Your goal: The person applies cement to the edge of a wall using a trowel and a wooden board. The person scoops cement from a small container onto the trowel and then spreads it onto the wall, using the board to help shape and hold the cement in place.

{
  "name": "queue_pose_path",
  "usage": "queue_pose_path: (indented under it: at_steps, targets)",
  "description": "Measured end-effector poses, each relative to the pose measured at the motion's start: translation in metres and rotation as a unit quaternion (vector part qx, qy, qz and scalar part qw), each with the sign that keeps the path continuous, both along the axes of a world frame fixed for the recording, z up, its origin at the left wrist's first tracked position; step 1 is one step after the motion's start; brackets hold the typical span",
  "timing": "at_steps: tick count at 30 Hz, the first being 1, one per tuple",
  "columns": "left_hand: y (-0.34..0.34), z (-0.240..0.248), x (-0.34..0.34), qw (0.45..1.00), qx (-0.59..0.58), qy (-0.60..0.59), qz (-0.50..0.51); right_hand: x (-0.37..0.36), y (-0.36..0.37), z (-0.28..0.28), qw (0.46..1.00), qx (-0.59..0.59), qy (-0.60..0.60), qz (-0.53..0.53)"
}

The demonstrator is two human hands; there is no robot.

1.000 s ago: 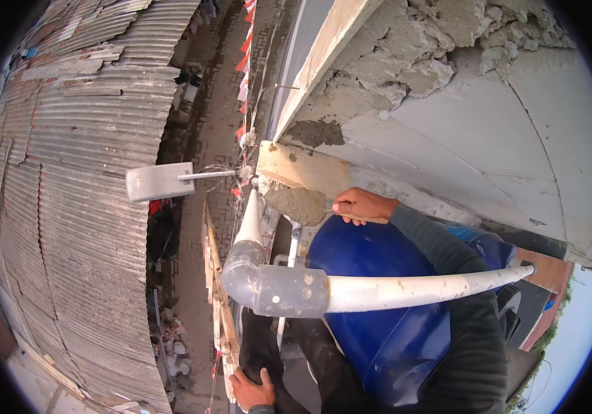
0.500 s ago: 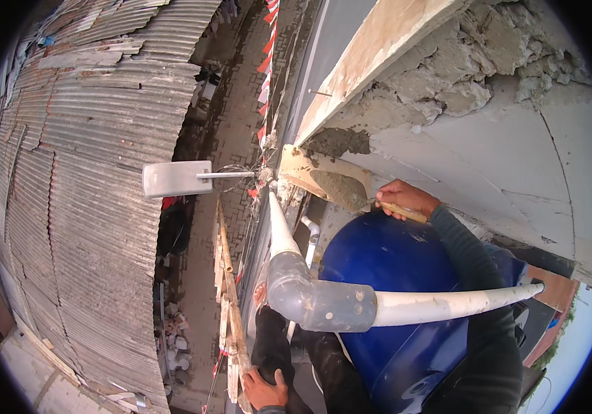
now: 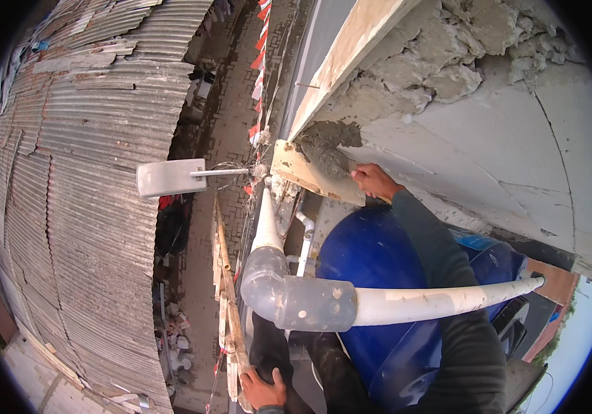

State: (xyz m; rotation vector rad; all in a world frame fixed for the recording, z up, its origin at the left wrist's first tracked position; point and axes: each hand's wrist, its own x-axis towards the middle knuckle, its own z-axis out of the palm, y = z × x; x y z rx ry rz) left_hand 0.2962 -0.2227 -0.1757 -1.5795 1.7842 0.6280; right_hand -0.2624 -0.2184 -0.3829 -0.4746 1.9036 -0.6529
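A grey pipe elbow point(image 3: 299, 297) looms closest, with a long white pipe point(image 3: 441, 303) running from it to the right, across the front of the person's dark right sleeve point(image 3: 441, 255). Below the elbow are the person's legs in dark trousers point(image 3: 268, 348). The left hand point(image 3: 263, 388) is beside one leg, thumb and fingers spread apart, the fingers lying against a wooden rail point(image 3: 236, 352); how firmly they press cannot be told. A rounded blue plastic tank point(image 3: 368, 241) sits behind the white pipe, under the right forearm.

Farther out, well apart from the left hand, the right hand point(image 3: 376, 181) is closed around the handle end of a trowel point(image 3: 332, 164), its grip mostly hiding the handle. The trowel's blade is coated in wet grey mortar, lying over a pale board point(image 3: 299, 171) just below a dark mortar patch point(image 3: 341, 132) on the wall point(image 3: 461, 145). It is unclear where the blade's load ends and the patch begins. Rough, lumpy mortar point(image 3: 441, 65) covers the wall higher up, beside a long upright plank point(image 3: 344, 65) with a nail point(image 3: 308, 85) sticking out.

Beyond hang a street lamp point(image 3: 170, 177) and a string of red and white flags point(image 3: 260, 62), over a paved lane point(image 3: 230, 90); across it spreads a corrugated metal roof point(image 3: 96, 207).
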Motion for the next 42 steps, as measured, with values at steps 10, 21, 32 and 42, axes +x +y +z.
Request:
queue_pose_path:
  at_steps: [10,21,32,42]
  targets:
    - [0.010,-0.017,0.012,0.997,-0.055,0.056,0.015,0.019,0.010,0.027,0.999,-0.020,0.003,-0.042]
    - [0.018,-0.029,0.025,0.996,-0.064,0.066,0.017,0.031,0.022,0.050,0.996,-0.050,0.073,0.014]
    - [0.005,-0.011,0.010,1.000,0.009,0.025,0.006,0.010,-0.025,0.064,0.950,0.064,-0.296,0.070]
    - [0.005,-0.022,0.010,0.999,-0.025,0.045,0.006,-0.001,0.009,0.085,0.982,0.019,-0.189,0.020]
